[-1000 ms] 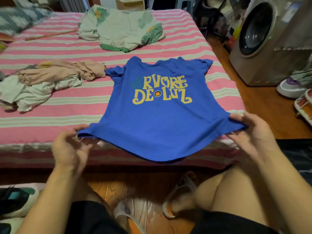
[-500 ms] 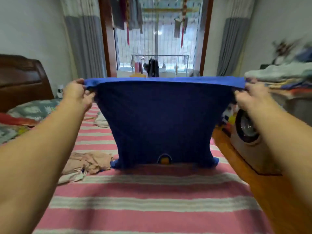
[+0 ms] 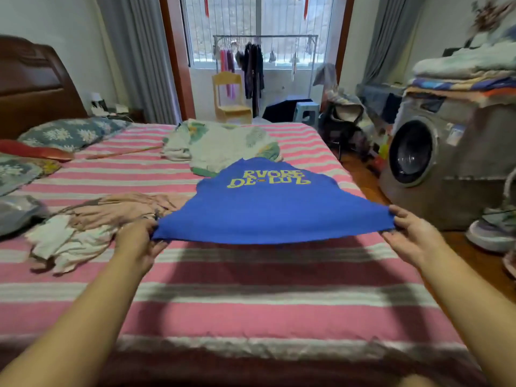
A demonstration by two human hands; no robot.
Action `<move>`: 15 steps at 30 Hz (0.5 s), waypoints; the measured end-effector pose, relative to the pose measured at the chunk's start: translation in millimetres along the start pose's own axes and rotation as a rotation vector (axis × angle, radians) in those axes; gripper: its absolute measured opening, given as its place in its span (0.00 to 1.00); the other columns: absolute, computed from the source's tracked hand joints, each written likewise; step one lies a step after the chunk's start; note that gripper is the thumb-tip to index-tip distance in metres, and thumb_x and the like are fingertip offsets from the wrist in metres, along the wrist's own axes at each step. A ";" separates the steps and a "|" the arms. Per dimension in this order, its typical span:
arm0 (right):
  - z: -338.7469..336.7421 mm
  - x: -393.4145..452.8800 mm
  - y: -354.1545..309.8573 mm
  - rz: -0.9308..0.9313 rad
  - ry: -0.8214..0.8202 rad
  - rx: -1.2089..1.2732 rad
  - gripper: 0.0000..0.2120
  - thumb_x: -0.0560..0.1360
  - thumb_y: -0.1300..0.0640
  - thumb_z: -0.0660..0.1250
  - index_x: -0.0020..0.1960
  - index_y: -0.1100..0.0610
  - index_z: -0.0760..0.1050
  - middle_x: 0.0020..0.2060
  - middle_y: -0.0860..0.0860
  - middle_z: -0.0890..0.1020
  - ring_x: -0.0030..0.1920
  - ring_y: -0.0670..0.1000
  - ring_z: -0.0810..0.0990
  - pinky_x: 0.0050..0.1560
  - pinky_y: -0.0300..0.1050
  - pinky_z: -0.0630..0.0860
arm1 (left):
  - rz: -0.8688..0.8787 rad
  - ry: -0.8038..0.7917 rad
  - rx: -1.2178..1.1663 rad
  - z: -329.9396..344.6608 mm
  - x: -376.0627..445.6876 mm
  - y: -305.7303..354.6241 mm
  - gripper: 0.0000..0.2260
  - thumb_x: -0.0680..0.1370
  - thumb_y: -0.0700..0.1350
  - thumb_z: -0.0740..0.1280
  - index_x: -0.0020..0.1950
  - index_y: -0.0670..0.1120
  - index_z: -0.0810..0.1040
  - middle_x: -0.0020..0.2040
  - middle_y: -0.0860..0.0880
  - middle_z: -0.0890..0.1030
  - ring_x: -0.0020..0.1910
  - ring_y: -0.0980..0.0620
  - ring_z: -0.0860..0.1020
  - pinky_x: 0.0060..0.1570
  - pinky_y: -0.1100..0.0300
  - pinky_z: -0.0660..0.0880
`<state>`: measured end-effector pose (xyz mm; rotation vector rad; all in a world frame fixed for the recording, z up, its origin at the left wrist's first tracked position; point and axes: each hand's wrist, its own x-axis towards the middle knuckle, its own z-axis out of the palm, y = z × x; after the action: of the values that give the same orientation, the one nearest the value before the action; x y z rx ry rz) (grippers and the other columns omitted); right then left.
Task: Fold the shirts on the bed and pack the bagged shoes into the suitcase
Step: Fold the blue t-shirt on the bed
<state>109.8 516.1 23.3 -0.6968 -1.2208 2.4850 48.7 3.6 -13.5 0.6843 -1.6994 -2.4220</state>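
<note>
Your left hand (image 3: 136, 241) pinches the near left corner of the blue shirt (image 3: 268, 212), fingers curled round the hem, and your right hand (image 3: 411, 236) pinches the near right corner the same way, thumb on top of the cloth. Between your two hands the hem is pulled taut and held up off the bed (image 3: 251, 311), sagging a little in the middle and casting a dark shadow on the pink and white striped cover beneath it. The shirt stretches away from you, print side up, with its yellow lettering toward the far end; that far end reaches the floral cloth (image 3: 220, 148) heaped in the middle of the bed, though you cannot tell whether it rests on it. Just beside your left hand lies a crumpled heap of beige and white clothes (image 3: 92, 227), its edge touching or nearly touching the shirt's left corner. Further left, at the head of the bed, there are patterned pillows (image 3: 69, 132) against a dark wooden headboard (image 3: 33, 85). To your right, off the bed, a front-loading washing machine (image 3: 435, 163) stands on the wooden floor with folded laundry stacked on top, and sneakers (image 3: 491, 233) sit just beside it. Beyond the bed, a small wooden chair (image 3: 230, 99) stands by a clothes rack (image 3: 265, 57) at the window.
</note>
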 end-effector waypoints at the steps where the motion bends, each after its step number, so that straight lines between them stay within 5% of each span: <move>1: -19.6 -0.1 21.9 0.043 0.052 -0.078 0.18 0.82 0.71 0.46 0.45 0.59 0.72 0.45 0.58 0.80 0.35 0.51 0.86 0.36 0.46 0.82 | -0.072 0.032 0.050 -18.8 6.2 -34.9 0.12 0.77 0.34 0.62 0.58 0.41 0.78 0.46 0.43 0.81 0.32 0.55 0.82 0.30 0.60 0.81; 5: -79.7 -6.2 92.7 0.170 0.240 -0.489 0.17 0.81 0.73 0.51 0.42 0.59 0.72 0.43 0.59 0.78 0.36 0.57 0.77 0.19 0.40 0.75 | -0.199 0.200 0.346 -64.2 3.7 -134.0 0.06 0.77 0.35 0.68 0.53 0.36 0.80 0.46 0.38 0.81 0.36 0.42 0.81 0.23 0.56 0.79; 8: -97.8 -8.3 114.0 0.118 0.294 -0.634 0.11 0.77 0.76 0.59 0.41 0.64 0.73 0.39 0.59 0.76 0.34 0.57 0.75 0.16 0.40 0.73 | -0.197 0.180 0.495 -76.2 -2.5 -163.6 0.11 0.77 0.37 0.69 0.58 0.38 0.82 0.52 0.39 0.83 0.48 0.39 0.83 0.47 0.44 0.83; 11: -107.3 5.6 119.9 0.060 0.301 -0.781 0.14 0.74 0.79 0.57 0.43 0.66 0.78 0.44 0.59 0.78 0.37 0.62 0.79 0.23 0.50 0.80 | -0.154 0.189 0.518 -78.7 4.8 -171.6 0.19 0.70 0.31 0.67 0.59 0.38 0.82 0.58 0.35 0.82 0.52 0.38 0.82 0.59 0.41 0.79; 13: -114.6 16.9 116.0 0.016 0.370 -0.876 0.16 0.71 0.77 0.60 0.40 0.62 0.81 0.49 0.62 0.82 0.42 0.66 0.82 0.37 0.62 0.84 | -0.097 0.217 0.552 -67.3 -15.0 -153.9 0.17 0.72 0.27 0.64 0.58 0.37 0.83 0.56 0.34 0.82 0.51 0.38 0.82 0.57 0.45 0.78; 15: -120.5 20.8 106.1 -0.006 0.402 -0.969 0.15 0.70 0.75 0.63 0.42 0.59 0.84 0.49 0.63 0.84 0.42 0.64 0.82 0.45 0.59 0.83 | 0.014 0.225 0.714 -62.1 -29.6 -133.6 0.16 0.74 0.27 0.64 0.59 0.36 0.83 0.54 0.35 0.83 0.49 0.40 0.81 0.53 0.51 0.75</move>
<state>152.7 541.2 -130.8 -1.3010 -2.1875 1.4915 123.5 9.1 -143.7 0.9556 -2.4363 -1.6007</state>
